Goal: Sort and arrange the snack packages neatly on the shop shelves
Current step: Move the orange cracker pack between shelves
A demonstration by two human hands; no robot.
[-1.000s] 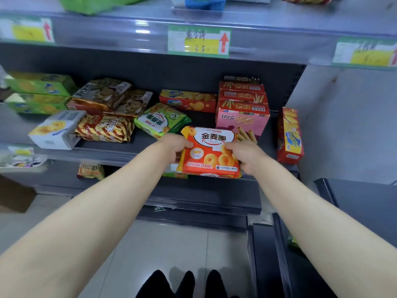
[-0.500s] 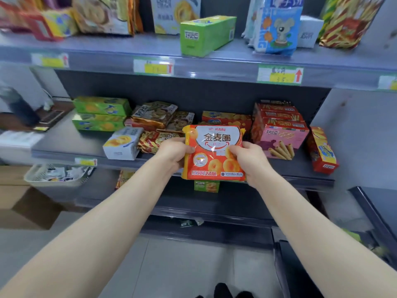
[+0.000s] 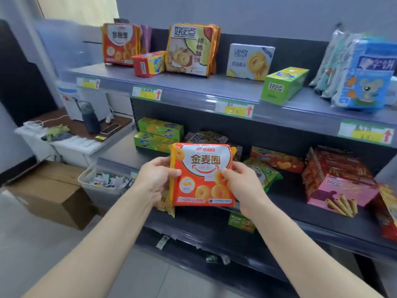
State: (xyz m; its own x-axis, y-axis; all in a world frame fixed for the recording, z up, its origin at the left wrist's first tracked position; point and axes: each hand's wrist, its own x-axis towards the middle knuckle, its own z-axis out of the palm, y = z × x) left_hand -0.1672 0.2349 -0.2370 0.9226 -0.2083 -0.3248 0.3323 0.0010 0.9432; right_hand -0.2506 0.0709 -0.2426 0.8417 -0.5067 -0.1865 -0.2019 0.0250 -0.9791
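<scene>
- Orange snack pack (image 3: 202, 175) is upright in the air, in front of the middle shelf (image 3: 290, 204), front to camera.
- Left hand (image 3: 154, 181) grips its left edge, thumb on the front.
- Right hand (image 3: 245, 186) grips its right edge, thumb on the front.
- Middle shelf behind it: green boxes (image 3: 160, 134) stacked at left, pink box (image 3: 341, 190) at right.
- Top shelf (image 3: 193, 90): matching orange pack (image 3: 120, 44) standing far left, long green box (image 3: 283, 84) lying at the front edge.
- Cardboard box (image 3: 49, 194) on the floor, lower left.

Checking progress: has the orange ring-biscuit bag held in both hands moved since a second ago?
Yes, leftward: the orange ring-biscuit bag was right of the shelved green snack bag, and is now left of it.
</scene>
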